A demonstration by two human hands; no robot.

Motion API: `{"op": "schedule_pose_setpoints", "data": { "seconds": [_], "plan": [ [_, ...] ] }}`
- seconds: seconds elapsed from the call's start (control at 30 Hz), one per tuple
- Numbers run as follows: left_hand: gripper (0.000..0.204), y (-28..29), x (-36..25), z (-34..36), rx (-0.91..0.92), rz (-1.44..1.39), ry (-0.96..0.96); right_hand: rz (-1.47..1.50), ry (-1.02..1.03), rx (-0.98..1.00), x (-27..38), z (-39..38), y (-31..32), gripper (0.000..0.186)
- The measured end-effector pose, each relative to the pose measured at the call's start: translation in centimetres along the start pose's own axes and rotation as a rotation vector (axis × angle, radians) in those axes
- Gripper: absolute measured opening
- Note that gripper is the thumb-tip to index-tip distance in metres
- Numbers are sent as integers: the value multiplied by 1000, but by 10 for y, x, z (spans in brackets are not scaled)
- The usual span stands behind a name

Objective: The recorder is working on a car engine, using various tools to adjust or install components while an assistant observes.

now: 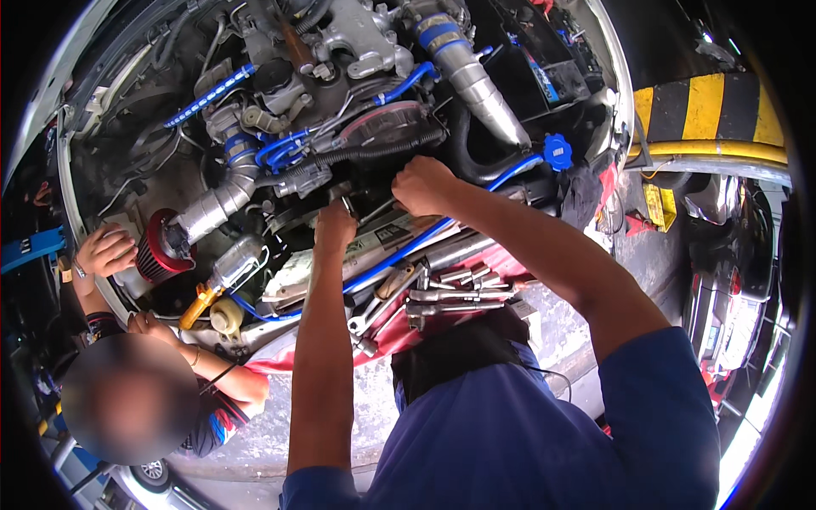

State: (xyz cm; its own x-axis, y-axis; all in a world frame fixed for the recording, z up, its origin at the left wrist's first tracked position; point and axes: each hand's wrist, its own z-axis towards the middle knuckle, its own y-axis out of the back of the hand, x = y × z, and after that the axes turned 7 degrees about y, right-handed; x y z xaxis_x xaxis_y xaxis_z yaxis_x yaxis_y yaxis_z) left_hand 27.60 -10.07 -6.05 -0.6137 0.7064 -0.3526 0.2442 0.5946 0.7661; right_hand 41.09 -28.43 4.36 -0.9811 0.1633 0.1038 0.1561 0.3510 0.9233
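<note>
Both my arms reach into the front of an open engine bay. My left hand (336, 226) is closed low behind the front panel, with a short shiny metal piece (346, 203) showing at its fingertips. What its fingers hold is mostly hidden. To its right, my right hand (425, 187) is closed in a fist at the end of a thin metal bar (376, 212), which slants down toward my left hand. A black corrugated hose (378, 151) and a round fan shroud (387, 123) lie just beyond my hands. The bar's far end is hidden.
Sockets and ratchets (459, 296) lie on a red cloth (391, 340) at the front edge. A blue hose (399, 252) crosses before me. A co-worker's hand (109, 249) rests by a red air filter (161, 255); a yellow-handled work lamp (200, 306) lies nearby. A silver pipe (480, 85) stands right.
</note>
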Motion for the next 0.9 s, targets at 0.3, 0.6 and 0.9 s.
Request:
{"op": "schedule_pose_setpoints", "data": {
  "seconds": [0.3, 0.6, 0.9],
  "plan": [
    [66, -29, 81, 56, 264, -366, 158, 99, 120, -8, 38, 23, 45, 23],
    [49, 23, -7, -8, 243, -675, 155, 202, 100, -217, 70, 42, 67, 10],
    [46, 38, 43, -68, 189, -598, -21, 508, 89, -638, 153, 115, 51, 20]
  ]
}}
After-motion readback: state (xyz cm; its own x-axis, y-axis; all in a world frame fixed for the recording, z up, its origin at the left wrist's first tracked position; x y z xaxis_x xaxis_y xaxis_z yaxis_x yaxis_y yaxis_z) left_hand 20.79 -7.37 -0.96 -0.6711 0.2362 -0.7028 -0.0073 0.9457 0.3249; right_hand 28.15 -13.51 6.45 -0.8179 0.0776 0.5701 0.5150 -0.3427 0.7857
